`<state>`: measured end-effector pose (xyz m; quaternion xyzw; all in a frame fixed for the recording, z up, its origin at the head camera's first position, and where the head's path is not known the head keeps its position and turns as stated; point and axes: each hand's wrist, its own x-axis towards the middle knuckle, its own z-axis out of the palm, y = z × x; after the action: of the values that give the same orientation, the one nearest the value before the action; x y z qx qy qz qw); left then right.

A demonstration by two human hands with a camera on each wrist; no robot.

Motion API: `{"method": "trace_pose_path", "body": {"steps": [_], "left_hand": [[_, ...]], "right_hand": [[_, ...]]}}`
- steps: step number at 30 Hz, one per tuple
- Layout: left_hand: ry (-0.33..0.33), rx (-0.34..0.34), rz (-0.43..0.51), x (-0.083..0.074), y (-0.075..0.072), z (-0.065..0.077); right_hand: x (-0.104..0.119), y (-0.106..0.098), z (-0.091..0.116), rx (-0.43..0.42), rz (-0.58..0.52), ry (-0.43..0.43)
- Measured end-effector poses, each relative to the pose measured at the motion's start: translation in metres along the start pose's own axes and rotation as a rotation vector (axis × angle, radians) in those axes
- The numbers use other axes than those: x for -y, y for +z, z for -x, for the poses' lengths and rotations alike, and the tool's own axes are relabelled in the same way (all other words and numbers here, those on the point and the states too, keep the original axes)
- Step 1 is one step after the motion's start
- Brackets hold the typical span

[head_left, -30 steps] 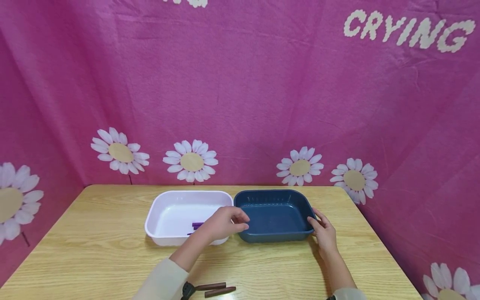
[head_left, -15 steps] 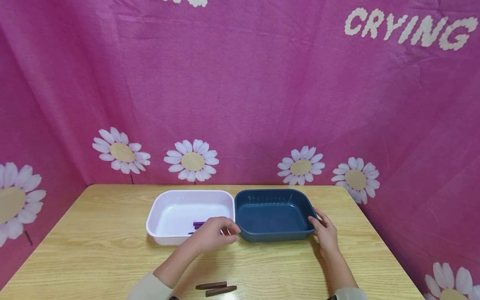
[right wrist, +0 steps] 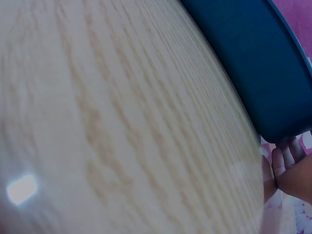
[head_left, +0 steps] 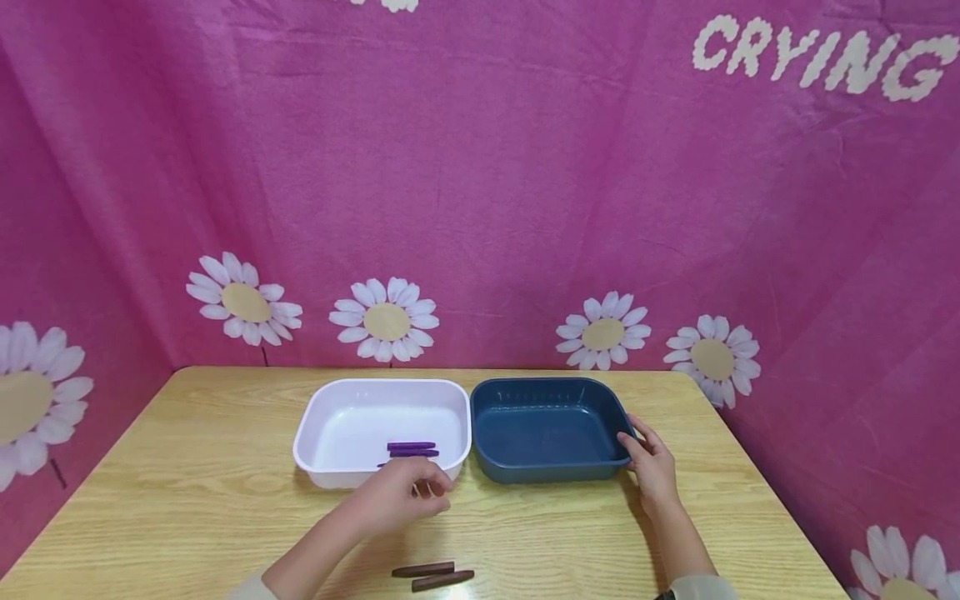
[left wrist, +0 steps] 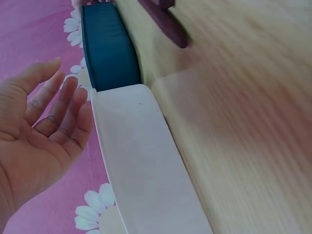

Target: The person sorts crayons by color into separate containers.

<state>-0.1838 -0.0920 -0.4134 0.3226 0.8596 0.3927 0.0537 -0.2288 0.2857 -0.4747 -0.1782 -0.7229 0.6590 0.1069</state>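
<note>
My left hand [head_left: 405,497] hovers just in front of the white bin [head_left: 318,480], fingers loosely bent with nothing in them; the left wrist view shows the bare palm [left wrist: 36,156]. Inside that bin lie several purple crayons [head_left: 411,447], partly hidden behind the hand. My right hand [head_left: 651,468] grips the right side of the dark blue bin [head_left: 555,472], thumb over the rim and fingers along the outer wall. Two brown crayons [head_left: 442,580] lie side by side on the table near its front edge.
The two bins stand next to each other towards the back of the wooden table [head_left: 180,500]. Behind the table hangs a pink cloth [head_left: 480,183] with white daisies. Light glares off the wood beside the brown crayons.
My left hand has drawn back from over the blue bin, left and towards me, uncovering more of the purple crayons. The right hand keeps its grip on the blue bin.
</note>
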Motion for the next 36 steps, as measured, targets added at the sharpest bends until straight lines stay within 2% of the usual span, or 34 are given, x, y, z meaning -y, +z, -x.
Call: {"method": "trace_pose_path", "body": {"steps": [5,12,18,28,36], "left_hand": [[-0.001,0.008,0.014,0.007,0.002,0.012],[0.001,0.068,0.089,0.019,0.002,0.029],[-0.071,0.132,0.149,0.022,0.006,0.041],[-0.139,0.219,0.178,0.026,0.016,0.04],[-0.137,0.24,0.139,0.029,0.022,0.042]], "right_hand": [[0.0,-0.001,0.0,-0.003,-0.003,0.005],[0.001,-0.002,0.002,0.004,-0.003,0.007],[0.002,-0.001,0.003,-0.003,0.002,0.003],[0.002,-0.001,0.004,0.006,0.007,-0.006],[0.002,-0.002,0.004,0.007,-0.002,-0.012]]}}
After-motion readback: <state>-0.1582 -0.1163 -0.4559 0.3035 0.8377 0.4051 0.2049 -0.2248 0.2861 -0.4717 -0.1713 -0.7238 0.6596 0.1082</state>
